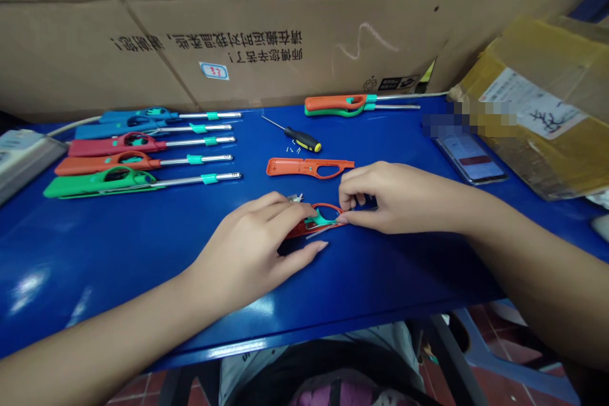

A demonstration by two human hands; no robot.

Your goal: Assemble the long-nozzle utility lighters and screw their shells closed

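An open orange lighter housing half [295,228] lies on the blue table, with a green trigger [316,220] inside it beside the finger loop. My left hand [252,238] is closed around its handle part, fingers on the far side and thumb on the near side, hiding much of it. At the loop's front end, my right hand [394,196] pinches the housing between thumb and curled fingers; any small part in that pinch is hidden. Just beyond lies the matching orange shell half [295,167], hollow side up. Behind it rest small screws [294,149] and a black-and-yellow screwdriver [304,139].
Several long-nosed lighters [137,160] lie in a row at left. An orange-green lighter [337,105] sits near the large cardboard box [238,19] along the back. At right are a phone [471,155] and a taped parcel [537,95]. A white power strip [26,152] borders the left.
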